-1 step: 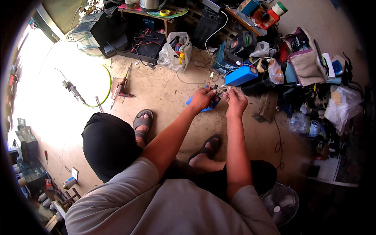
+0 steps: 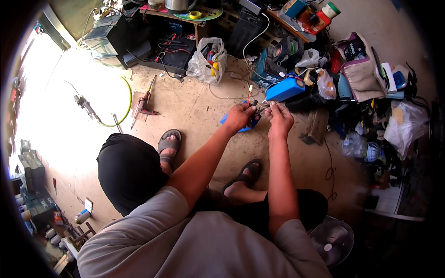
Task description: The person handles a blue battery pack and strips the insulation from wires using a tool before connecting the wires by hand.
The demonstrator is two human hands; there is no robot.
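Observation:
My left hand [image 2: 242, 117] is closed around a small black connector [image 2: 254, 104] with wires. Across from it, my right hand [image 2: 280, 121] pinches a thin wire [image 2: 266, 106], and the two sets of fingertips nearly meet. Under my left hand lies a blue battery pack [image 2: 243, 128], partly hidden by the fingers. A red wire with a white plug [image 2: 251, 88] sticks up just beyond that hand. Beyond my right hand rests a second, larger blue pack [image 2: 286, 89], with a pale cable running close to my fingers.
A wooden block [image 2: 314, 127] stands right of my right hand. Bags and clutter [image 2: 361, 78] fill the right side. At the far side are a white plastic bag [image 2: 208, 61] and a black case [image 2: 178, 53]. A drill-like tool [image 2: 145, 104] and a green hose [image 2: 129, 99] lie on the floor left.
My right hand has shifted very slightly to the right. My left hand and the blue packs look unmoved.

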